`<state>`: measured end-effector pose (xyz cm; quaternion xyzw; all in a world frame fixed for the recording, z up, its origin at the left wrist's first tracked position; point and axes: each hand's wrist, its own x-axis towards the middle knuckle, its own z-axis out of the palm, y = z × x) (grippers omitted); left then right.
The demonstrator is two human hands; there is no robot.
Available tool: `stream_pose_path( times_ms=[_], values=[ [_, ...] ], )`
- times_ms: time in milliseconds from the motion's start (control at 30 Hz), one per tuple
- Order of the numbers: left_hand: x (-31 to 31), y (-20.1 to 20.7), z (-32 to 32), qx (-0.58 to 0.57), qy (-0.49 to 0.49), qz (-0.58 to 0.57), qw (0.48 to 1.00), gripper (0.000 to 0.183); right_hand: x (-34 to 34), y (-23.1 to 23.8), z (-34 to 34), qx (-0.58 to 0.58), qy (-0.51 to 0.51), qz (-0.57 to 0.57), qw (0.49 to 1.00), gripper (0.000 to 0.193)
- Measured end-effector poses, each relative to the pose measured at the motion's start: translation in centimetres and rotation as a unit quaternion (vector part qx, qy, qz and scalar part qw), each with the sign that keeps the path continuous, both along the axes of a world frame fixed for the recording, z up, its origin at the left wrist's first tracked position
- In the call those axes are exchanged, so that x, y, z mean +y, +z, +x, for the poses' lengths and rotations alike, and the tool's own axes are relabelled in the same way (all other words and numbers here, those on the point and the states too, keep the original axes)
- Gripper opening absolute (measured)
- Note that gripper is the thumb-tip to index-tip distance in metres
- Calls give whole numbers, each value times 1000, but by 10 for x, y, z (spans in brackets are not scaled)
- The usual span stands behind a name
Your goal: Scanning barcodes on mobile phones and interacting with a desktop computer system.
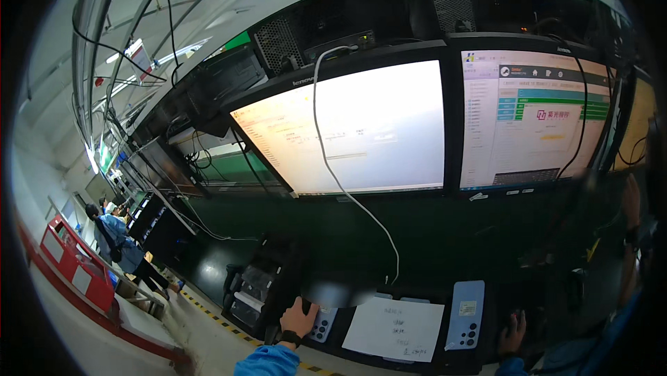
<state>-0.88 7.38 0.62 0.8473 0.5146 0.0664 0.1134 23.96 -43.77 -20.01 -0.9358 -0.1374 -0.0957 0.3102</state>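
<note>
My left hand (298,320), wearing a dark wristband, lies at the left edge of a light-blue smartphone (323,325). Its thumb and forefinger are apart, with the thumb against the phone's edge, and I see no grip round it. A white sheet of paper (394,329) with handwriting lies right of that phone, over other flat pieces whose edges peek out. Further right is a second light-blue smartphone (465,315), back up, with camera lenses and a pale label. My right hand (513,334) rests beyond it on a dark surface, its fingers stretched and slightly apart.
Left of my hands sits a black tray (253,293) with clear-wrapped pieces. Two lit monitors (375,126) stand behind the dark green bench (431,237). A white cable (358,206) hangs down between. At the right is another person's arm (631,216); someone stands in the left aisle.
</note>
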Motion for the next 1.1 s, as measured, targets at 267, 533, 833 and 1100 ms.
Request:
stream_pose_path(
  times_ms=[267, 533, 833, 1100],
  values=[
    [-3, 0, -2, 16, 23, -34, 999, 76, -2, -8, 5, -19, -12, 20, 1000, 51],
    [2, 0, -2, 13, 18, -50, 999, 80, -12, -36, 15, -29, 0, 6, 1000, 49],
    [-2, -3, 0, 7, 33, -45, 998, 76, 0, 11, 5, -146, 45, 3, 988, 43],
    [-1, 3, 0, -1, 27, -35, 999, 77, 9, 27, 3, -143, 97, -23, 985, 40]
  ],
)
